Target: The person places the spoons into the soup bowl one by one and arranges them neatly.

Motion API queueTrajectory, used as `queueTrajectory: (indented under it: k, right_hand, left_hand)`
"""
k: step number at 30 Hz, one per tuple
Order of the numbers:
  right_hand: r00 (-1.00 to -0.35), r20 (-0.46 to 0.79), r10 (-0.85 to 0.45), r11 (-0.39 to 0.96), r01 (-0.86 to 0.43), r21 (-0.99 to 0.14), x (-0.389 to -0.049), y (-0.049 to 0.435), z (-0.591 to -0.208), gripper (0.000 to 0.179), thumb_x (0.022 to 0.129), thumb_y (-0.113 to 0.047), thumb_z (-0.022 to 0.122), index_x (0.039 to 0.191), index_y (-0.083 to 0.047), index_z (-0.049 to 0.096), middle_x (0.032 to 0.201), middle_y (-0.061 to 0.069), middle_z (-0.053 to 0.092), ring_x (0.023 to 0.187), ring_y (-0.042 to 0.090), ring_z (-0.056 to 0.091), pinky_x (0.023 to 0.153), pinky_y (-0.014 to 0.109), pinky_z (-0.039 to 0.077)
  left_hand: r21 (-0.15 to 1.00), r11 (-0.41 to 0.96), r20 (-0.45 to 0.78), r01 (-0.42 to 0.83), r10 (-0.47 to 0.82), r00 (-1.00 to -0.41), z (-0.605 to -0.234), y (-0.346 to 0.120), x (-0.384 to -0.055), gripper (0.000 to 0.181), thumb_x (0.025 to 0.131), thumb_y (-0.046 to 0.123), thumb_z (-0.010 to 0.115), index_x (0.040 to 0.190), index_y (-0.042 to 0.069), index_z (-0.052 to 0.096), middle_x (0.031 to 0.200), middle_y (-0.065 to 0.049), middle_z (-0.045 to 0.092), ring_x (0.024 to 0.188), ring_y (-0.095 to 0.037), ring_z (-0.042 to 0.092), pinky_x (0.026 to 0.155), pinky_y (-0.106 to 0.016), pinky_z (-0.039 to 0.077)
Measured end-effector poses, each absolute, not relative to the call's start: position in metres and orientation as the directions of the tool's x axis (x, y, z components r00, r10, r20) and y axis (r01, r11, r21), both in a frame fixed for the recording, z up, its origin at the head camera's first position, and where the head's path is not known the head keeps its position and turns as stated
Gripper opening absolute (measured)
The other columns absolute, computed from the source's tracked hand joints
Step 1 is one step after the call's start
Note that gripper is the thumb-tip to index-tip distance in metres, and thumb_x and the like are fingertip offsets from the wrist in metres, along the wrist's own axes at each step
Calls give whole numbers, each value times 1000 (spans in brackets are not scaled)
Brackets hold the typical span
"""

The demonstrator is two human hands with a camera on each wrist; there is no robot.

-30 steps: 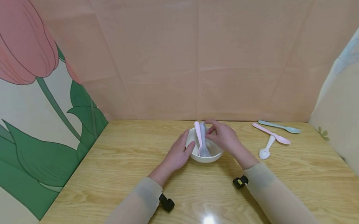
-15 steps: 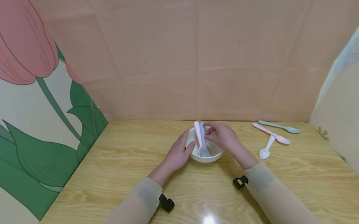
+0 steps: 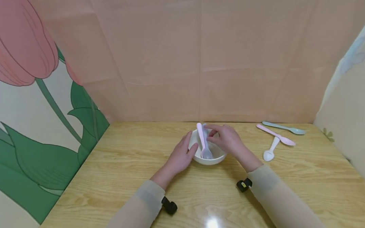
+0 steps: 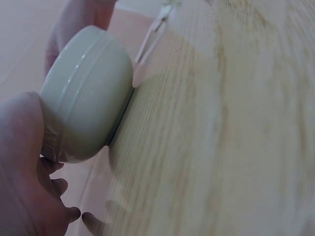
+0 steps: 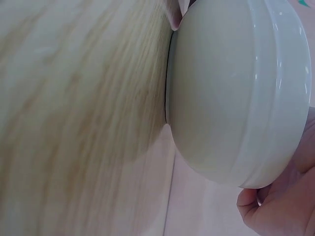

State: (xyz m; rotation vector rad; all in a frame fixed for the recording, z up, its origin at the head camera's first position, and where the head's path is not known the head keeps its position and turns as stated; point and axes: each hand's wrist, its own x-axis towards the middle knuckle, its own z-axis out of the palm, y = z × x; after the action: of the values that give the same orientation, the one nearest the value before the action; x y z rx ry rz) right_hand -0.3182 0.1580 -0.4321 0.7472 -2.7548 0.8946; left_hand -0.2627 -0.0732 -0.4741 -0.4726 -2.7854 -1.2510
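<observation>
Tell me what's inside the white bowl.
A pink spoon and a grey spoon. The grey spoon partly covers the pink spoon's head; the right hand hides some space inside the white bowl.

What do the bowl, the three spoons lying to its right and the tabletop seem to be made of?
Bowl: glossy ceramic or hard plastic; crisp highlights line its smooth side.
Pink spoon, blue spoon, white spoon: probably smooth plastic, judging by their even, pale colours; too small to be sure.
Tabletop: wood or wood-look laminate; grain shows, and a bright reflection suggests a shiny finish.
</observation>
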Motion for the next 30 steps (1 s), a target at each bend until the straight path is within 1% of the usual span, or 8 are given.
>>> queueTrajectory:
  k: [3,7,12,15,17,25,30]
  right_hand:
    - [-852,292,-435,701,-524,-484,-318,158,-432,53,101,-17,84,152,-18,70,102,-1,81,84,23,57,77,40,42]
    - [-816,312,-486,710,-577,-403,-318,158,-433,51,102,-20,83,151,-21,71,101,-1,80,85,24,54,78,44,41]
    - [-790,320,-522,728,-609,-316,-316,158,-434,42,104,-21,81,146,-23,76,108,9,78,85,25,55,79,49,45]
    - [-790,313,-527,734,-609,-300,-315,158,-434,41,104,-20,79,145,-23,76,114,14,78,85,26,55,78,49,44]
    - [-791,308,-529,736,-608,-298,-314,158,-433,41,104,-19,79,145,-23,76,117,15,78,84,26,54,77,49,44]
    - [-779,315,-543,723,-624,-296,-312,160,-432,38,104,-18,79,141,-24,79,120,12,78,84,23,52,76,45,41]
    - [-769,324,-551,710,-636,-303,-313,161,-433,37,103,-18,80,140,-24,79,119,12,78,85,24,54,76,45,41]
  left_hand:
    - [721,625,173,300,257,-951,-474,-73,-264,71,119,44,42,178,13,18,179,-12,32,162,-30,34,131,-49,30]
    - [722,623,172,301,260,-950,-474,-73,-264,72,119,46,42,178,13,17,180,-13,30,162,-30,34,131,-50,29]
    - [718,628,172,302,260,-950,-474,-73,-263,73,119,48,40,178,12,18,179,-14,32,162,-32,35,131,-50,30]
    - [716,630,171,300,259,-951,-475,-73,-264,72,119,46,41,178,11,18,179,-14,32,162,-32,35,131,-49,30]
    - [715,632,169,298,258,-951,-475,-73,-264,72,119,45,41,178,11,18,179,-14,31,162,-32,34,131,-49,29]
    - [721,628,164,294,257,-952,-474,-73,-263,72,119,45,42,178,11,17,179,-14,30,162,-32,34,131,-49,29]
    - [723,626,162,292,256,-953,-474,-73,-262,72,119,46,42,178,12,17,179,-14,30,162,-33,34,131,-50,29]
